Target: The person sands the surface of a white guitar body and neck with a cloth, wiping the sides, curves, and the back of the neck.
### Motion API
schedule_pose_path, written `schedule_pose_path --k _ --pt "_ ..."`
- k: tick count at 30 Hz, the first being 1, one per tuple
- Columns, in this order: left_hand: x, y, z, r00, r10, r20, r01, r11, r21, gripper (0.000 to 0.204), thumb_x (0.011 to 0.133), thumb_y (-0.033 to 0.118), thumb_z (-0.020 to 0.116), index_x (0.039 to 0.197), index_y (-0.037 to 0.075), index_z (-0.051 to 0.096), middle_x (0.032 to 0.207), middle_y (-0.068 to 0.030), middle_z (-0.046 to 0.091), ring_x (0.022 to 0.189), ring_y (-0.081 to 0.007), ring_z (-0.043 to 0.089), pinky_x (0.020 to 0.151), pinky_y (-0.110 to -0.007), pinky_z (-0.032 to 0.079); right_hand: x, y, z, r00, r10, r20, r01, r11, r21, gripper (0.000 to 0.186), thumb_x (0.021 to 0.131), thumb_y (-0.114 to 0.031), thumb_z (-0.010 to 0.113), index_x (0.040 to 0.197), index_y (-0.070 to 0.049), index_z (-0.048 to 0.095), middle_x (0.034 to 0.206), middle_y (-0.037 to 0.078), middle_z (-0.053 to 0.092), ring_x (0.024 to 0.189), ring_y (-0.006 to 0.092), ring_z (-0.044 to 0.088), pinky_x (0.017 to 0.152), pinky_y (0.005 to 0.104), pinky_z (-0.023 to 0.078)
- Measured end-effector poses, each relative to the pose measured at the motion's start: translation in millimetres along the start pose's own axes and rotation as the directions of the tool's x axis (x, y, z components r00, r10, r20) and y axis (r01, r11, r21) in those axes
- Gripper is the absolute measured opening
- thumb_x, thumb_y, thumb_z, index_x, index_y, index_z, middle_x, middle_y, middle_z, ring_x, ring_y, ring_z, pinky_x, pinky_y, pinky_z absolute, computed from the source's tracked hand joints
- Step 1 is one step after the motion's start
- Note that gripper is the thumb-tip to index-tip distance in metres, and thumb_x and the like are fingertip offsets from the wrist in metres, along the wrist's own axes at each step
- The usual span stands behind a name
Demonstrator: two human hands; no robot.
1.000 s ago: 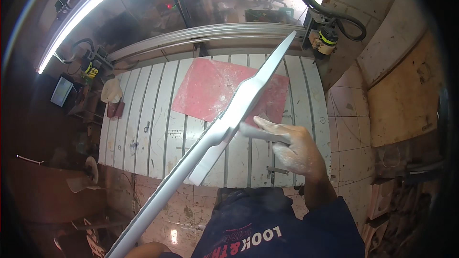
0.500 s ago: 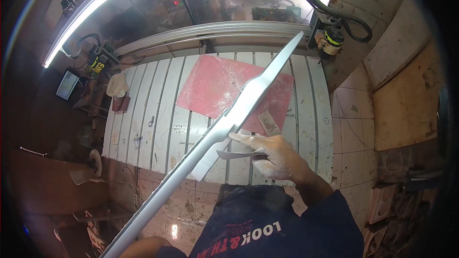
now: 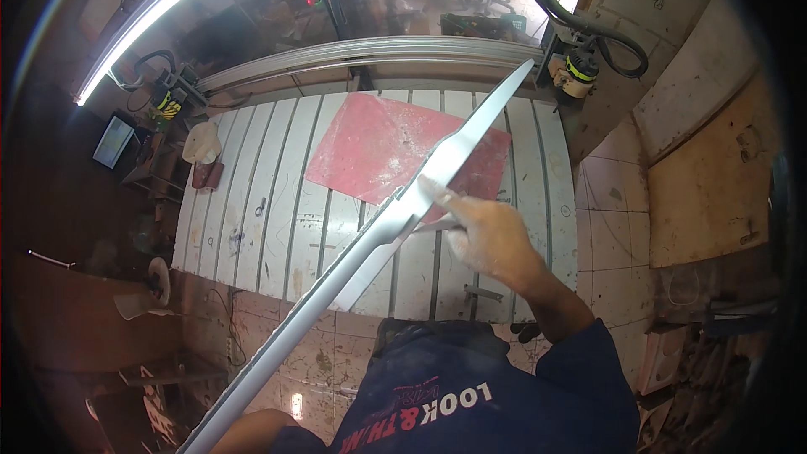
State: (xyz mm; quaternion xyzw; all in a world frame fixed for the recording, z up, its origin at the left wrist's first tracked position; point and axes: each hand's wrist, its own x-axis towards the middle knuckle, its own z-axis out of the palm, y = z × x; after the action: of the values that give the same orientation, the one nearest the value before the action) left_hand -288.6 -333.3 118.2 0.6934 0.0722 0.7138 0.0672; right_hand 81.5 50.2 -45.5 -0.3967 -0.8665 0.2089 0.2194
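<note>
Right hand (image 3: pixel 496 240), half-closed on grey strip (image 3: pixel 438 224), crosses edge of white piece (image 3: pixel 395 220), open room over slatted table (image 3: pixel 535 244), left hand unseen

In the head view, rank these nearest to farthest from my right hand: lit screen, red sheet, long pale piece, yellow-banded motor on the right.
From the right hand:
1. Long pale piece, against its left side.
2. Red sheet, on the table just beyond.
3. Yellow-banded motor, back right.
4. Lit screen, far left.
</note>
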Motion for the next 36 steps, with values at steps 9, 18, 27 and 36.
schedule_pose_path --k 9,18,27,36 --pt "-3 -51 17 0.906 0.371 -0.204 -0.406 0.898 -0.170 0.019 0.086 0.033 0.072 0.097 0.019 0.066 0.090 0.0083 0.066 0.082 -0.0058 0.062 0.070 -0.025 0.051 10 10 -2 0.971 0.205 -0.122 -0.210 0.977 -0.028 0.083 0.078 -0.006 0.061 0.154 -0.027 0.037 0.095 0.017 0.071 0.079 0.0367 0.070 0.078 0.0454 0.057" --pt "7 -43 -1 0.968 0.246 -0.049 -0.250 0.961 -0.119 0.023 0.086 0.034 0.074 0.099 0.017 0.066 0.098 0.0061 0.067 0.086 -0.0094 0.064 0.072 -0.027 0.054 -9 -21 27 0.991 -0.039 0.125 -0.017 0.908 0.419 0.083 0.074 0.002 0.055 0.153 -0.017 0.039 0.101 0.018 0.072 0.084 0.0374 0.069 0.083 0.0411 0.055" --pt "5 -62 12 0.938 0.327 -0.114 -0.345 0.913 -0.218 0.022 0.090 0.036 0.071 0.100 0.017 0.067 0.098 0.0058 0.067 0.088 -0.0091 0.064 0.072 -0.028 0.055 -5 -24 24 0.981 -0.009 0.194 -0.086 0.875 0.476 0.085 0.075 -0.002 0.055 0.156 -0.016 0.031 0.103 0.024 0.069 0.081 0.0392 0.069 0.079 0.0426 0.054" --pt "1 -46 4 0.953 0.301 -0.027 -0.301 0.937 -0.176 0.018 0.093 0.032 0.065 0.101 0.016 0.066 0.103 0.0031 0.067 0.092 -0.0100 0.064 0.076 -0.027 0.054 4 -39 31 0.992 -0.065 0.106 0.004 0.869 0.495 0.084 0.074 -0.002 0.052 0.155 -0.014 0.033 0.098 0.023 0.070 0.083 0.0402 0.069 0.083 0.0412 0.054"
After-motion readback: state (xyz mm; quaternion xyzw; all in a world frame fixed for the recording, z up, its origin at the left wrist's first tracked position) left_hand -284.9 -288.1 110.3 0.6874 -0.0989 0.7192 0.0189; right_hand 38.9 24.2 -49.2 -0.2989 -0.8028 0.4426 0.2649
